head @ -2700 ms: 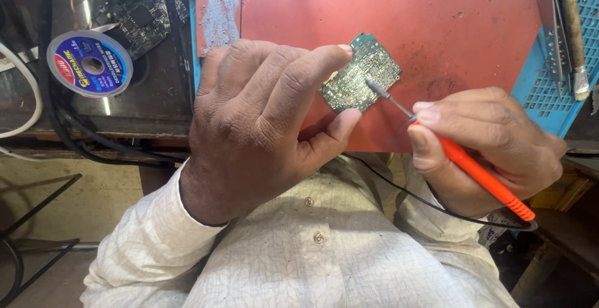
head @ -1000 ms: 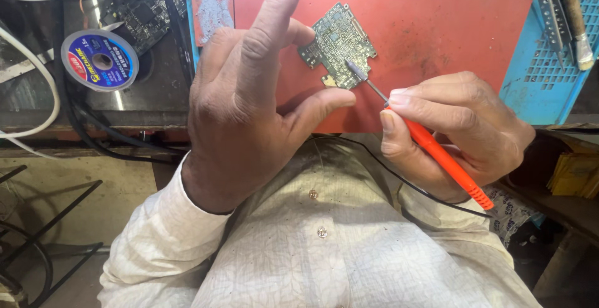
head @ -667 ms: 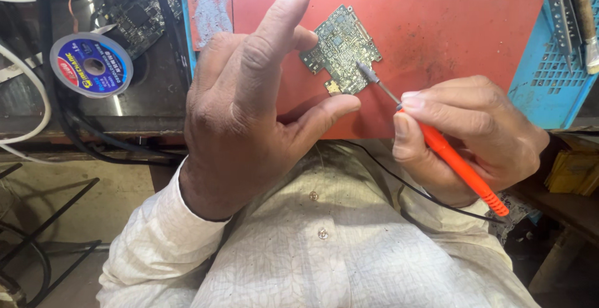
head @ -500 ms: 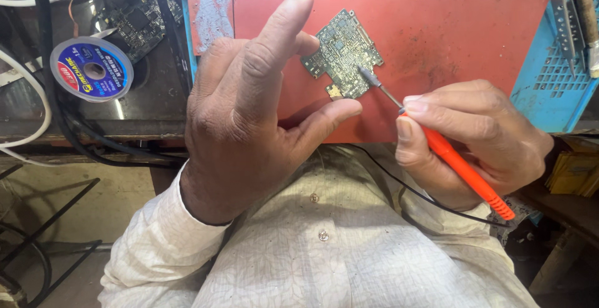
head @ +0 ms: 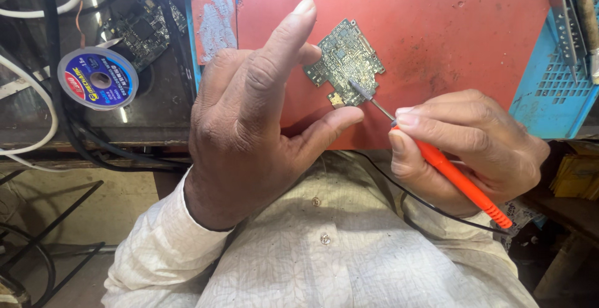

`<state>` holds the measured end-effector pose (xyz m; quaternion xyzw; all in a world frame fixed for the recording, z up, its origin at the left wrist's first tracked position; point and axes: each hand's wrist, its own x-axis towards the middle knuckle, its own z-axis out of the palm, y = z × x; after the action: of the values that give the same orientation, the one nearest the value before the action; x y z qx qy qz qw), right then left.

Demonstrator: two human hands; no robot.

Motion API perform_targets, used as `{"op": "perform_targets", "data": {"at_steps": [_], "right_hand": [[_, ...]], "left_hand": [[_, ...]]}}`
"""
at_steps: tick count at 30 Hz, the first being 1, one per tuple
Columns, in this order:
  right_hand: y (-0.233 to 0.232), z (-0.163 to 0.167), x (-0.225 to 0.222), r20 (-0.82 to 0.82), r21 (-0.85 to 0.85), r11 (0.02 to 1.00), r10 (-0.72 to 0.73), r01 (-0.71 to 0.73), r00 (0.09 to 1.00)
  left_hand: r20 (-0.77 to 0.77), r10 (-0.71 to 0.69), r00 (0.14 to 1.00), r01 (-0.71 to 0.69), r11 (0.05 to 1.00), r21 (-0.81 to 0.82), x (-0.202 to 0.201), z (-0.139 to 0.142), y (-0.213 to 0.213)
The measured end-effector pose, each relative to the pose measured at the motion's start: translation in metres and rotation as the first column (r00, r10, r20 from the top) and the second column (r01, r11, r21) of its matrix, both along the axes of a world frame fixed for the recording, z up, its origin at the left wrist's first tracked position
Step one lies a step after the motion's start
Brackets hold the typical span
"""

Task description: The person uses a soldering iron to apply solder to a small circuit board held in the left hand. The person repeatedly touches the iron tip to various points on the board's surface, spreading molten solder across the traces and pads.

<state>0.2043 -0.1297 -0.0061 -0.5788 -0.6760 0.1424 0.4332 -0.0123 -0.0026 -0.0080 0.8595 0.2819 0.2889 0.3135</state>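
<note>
Between left hand (head: 249, 121) fingertips, circuit board (head: 345, 62)

Matt red mat (head: 437, 27), scuffed

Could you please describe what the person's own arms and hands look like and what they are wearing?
Both hands are bare, without gloves, rings or a watch. The left hand comes out of a long off-white sleeve with a faint woven pattern, cuffed at the wrist. The right hand shows no sleeve here; its wrist lies against the matching buttoned shirt.

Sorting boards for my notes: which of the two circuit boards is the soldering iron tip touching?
The green board held by the left hand; the dark board lies untouched beside the spool.
</note>
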Motion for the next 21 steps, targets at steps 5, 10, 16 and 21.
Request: {"op": "perform_targets", "data": {"at_steps": [5,10,16,21], "right_hand": [[-0.0002,-0.0001,-0.0016,-0.008,-0.001,0.999,-0.043,0.043,0.999],[0.0010,0.0019,-0.0005,-0.005,-0.028,0.999,-0.036,0.036,0.999],[0.0005,0.0002,-0.0023,-0.027,-0.023,0.997,-0.079,0.078,0.997],[-0.0041,-0.0022,-0.0049,-0.044,-0.062,0.986,-0.157,0.154,0.987]], "left_hand": [[-0.006,0.000,1.000,0.000,1.000,0.002,0.0001,0.0009,0.0002],[-0.007,-0.002,1.000,0.002,1.000,0.002,0.0000,0.0012,0.0002],[-0.007,-0.007,1.000,0.007,1.000,0.002,-0.0002,0.0006,0.0006],[-0.004,-0.009,1.000,0.009,1.000,0.009,0.0000,0.0001,0.0013]]}}
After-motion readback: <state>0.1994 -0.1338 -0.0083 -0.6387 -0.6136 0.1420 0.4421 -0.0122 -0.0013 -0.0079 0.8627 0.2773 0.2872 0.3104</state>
